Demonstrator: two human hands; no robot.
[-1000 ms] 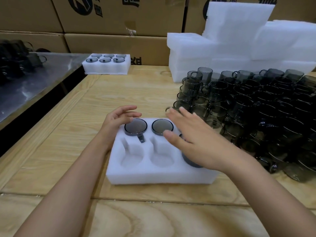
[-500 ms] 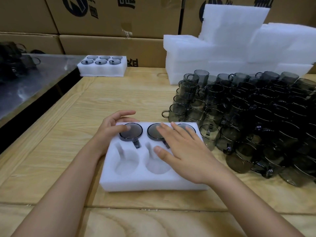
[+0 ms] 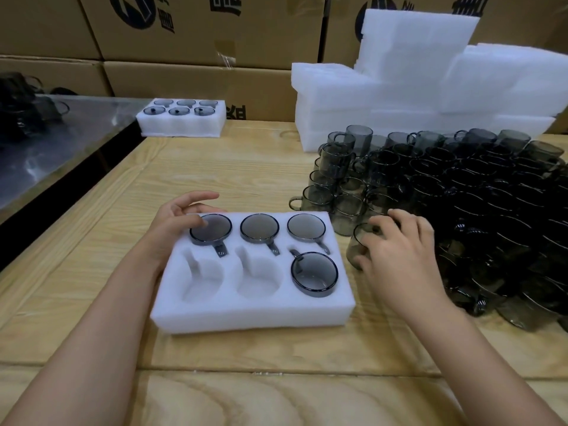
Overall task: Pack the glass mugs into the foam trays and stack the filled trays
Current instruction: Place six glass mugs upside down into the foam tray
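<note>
**Right hand taking a mug beside the part-filled tray**

The foam tray [image 3: 252, 315] is lying on the wooden surface [image 3: 246, 167], holding four upturned mugs [image 3: 313, 273]: three along its 12 o'clock row, one at 4 o'clock. The left hand [image 3: 175, 229] is resting relaxed fingers on the 10 o'clock mug [image 3: 219, 230], its grip apart. At 3 o'clock the right hand [image 3: 399, 250] is clamping its grip round a loose mug [image 3: 356, 250] at the edge of the crowded mug pile [image 3: 461, 195], with neighbours crowding close. A filled tray [image 3: 181, 124] is sitting at 11 o'clock, and spare foam [image 3: 430, 87] at 1 o'clock

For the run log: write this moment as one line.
tray: four mugs in, two pockets empty | left hand: touches far-left mug | right hand: grips loose mug beside tray
</note>
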